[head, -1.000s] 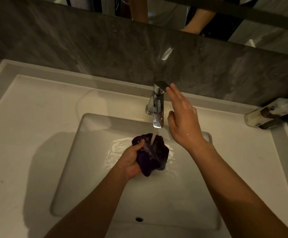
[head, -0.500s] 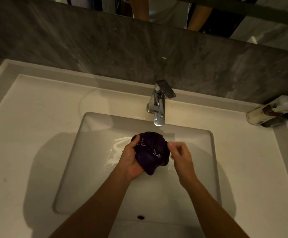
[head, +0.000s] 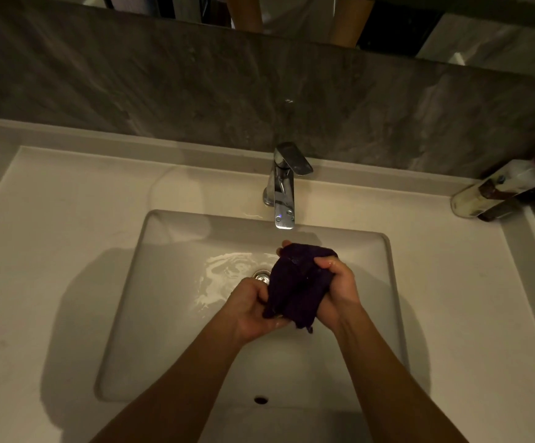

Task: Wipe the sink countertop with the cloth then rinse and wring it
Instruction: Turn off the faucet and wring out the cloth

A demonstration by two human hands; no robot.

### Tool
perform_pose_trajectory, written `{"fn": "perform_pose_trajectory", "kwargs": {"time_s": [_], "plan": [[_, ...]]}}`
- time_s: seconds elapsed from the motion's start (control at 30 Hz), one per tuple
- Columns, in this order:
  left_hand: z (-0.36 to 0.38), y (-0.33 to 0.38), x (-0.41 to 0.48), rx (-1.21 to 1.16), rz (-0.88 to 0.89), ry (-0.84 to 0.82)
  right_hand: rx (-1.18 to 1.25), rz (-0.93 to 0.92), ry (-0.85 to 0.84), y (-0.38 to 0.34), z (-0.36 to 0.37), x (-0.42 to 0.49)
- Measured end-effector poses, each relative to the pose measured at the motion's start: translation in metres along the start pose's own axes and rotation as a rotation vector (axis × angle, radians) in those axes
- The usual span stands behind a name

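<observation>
- You are gripping the dark purple cloth (head: 299,287) with both hands over the sink basin (head: 170,314), just below centre of the frame.
- Your left hand (head: 253,310) is closing around the lower left end of the cloth, fingers curled under it.
- Your right hand (head: 338,290) is clamping the upper right part, and some fingertips (head: 283,246) are showing behind the top edge of the cloth.
- The cloth is bunching into a thick wad between the two hands, clear of the basin floor, with a small tail hanging at its lower edge.
- No stream is falling from the chrome faucet (head: 283,190) spout above the hands, and water is lying in ripples around the drain (head: 261,276), so you are most likely in the wringing step.
- The next move is probably calling for opposite twists of the two hands, keeping the wad over the basin so the runoff is going down the drain rather than onto the bench (head: 52,235).
- The faucet spout is hanging just above the cloth, so you are working with little headroom there; twisting lower in the basin should avoid knocking it.
- A bottle (head: 499,191) is standing at the far right of the frame on the bench corner, well apart from the hands and not in the way.
- The overflow hole (head: 260,400) is sitting near the bottom of the frame between your forearms.
</observation>
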State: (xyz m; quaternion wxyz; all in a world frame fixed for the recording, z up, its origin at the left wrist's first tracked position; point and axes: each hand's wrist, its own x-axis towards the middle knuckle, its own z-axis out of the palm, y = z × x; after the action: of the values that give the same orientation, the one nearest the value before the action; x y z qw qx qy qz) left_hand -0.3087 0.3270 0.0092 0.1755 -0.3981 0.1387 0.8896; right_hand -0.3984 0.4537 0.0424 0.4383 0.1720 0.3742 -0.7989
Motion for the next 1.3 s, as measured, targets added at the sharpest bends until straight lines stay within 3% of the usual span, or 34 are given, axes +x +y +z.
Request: {"fn": "perform_pose_trajectory", "kwargs": {"time_s": [0.1,0.23,0.37,0.53,0.7,0.93,1.03,1.1,1.23,1.3], "plan": [[0.0,0.006,-0.004,0.052,-0.061,-0.1,-0.019,-0.075,-0.041,-0.002,0.002,0.0],[0.012,0.009,-0.015,0.285,-0.093,-0.265,-0.275,-0.125,0.031,-0.002,0.005,0.008],[0.031,0.0,-0.017,0.645,-0.013,-0.127,-0.604,-0.227,0.156,-0.001,0.014,0.012],[0.041,0.004,-0.011,0.943,-0.001,-0.057,-0.835,-0.29,0.219,-0.008,0.015,0.019],[0.043,0.0,-0.001,1.32,0.051,0.046,-1.016,-0.2,0.322,-0.002,0.007,0.035],[0.037,-0.019,0.011,1.625,0.28,0.068,-1.068,0.004,0.486,0.005,-0.006,0.05],[0.034,-0.021,0.013,1.605,0.31,0.03,-1.085,0.074,0.476,0.003,-0.003,0.049],[0.029,-0.015,0.01,1.472,0.222,-0.003,-1.013,0.084,0.4,-0.004,0.0,0.043],[0.013,-0.003,-0.01,0.867,0.057,-0.144,-0.471,0.148,0.102,-0.028,-0.019,0.015],[0.016,-0.006,-0.026,0.583,-0.064,-0.275,-0.354,0.146,-0.011,-0.027,-0.021,-0.001]]}}
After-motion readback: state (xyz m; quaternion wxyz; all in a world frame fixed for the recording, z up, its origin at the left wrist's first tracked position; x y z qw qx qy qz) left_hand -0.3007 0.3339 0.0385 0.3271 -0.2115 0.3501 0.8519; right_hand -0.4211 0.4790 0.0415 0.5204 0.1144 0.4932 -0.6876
